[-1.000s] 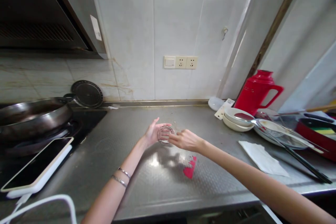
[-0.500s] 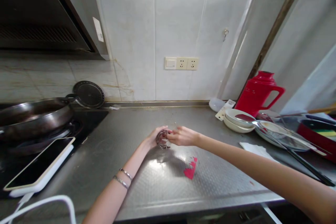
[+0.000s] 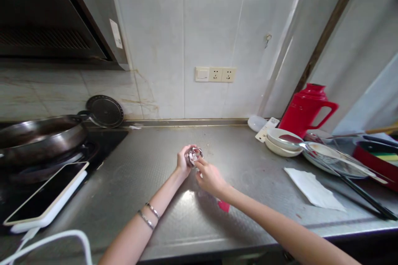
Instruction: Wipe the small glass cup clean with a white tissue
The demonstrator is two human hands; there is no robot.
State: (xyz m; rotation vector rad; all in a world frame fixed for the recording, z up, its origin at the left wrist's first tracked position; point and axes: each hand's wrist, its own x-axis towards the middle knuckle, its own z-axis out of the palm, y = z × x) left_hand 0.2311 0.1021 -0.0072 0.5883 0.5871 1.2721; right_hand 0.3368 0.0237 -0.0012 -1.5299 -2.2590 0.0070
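Near the middle of the steel counter, my left hand [image 3: 184, 160] is wrapped round a small shiny round object [image 3: 194, 155], perhaps a glass or metal cup. My right hand [image 3: 209, 176] is closed, with its fingertips at the object's near right rim. Whatever those fingertips may pinch is too small to make out. A torn pink-red piece [image 3: 224, 205] lies on the counter, partly covered by my right hand and wrist.
A pan [image 3: 43, 134] and a phone [image 3: 46, 194] with a white cable are at the left. Along the right stand a red thermos jug [image 3: 304, 109], stacked bowls [image 3: 282, 143], a plate with utensils, and a white tissue [image 3: 312, 188].
My right hand has moved down and nearer, now reaching from below right over part of the pink-red piece. The round object has risen slightly and tilted, its opening showing more. The tissue is now uncovered.
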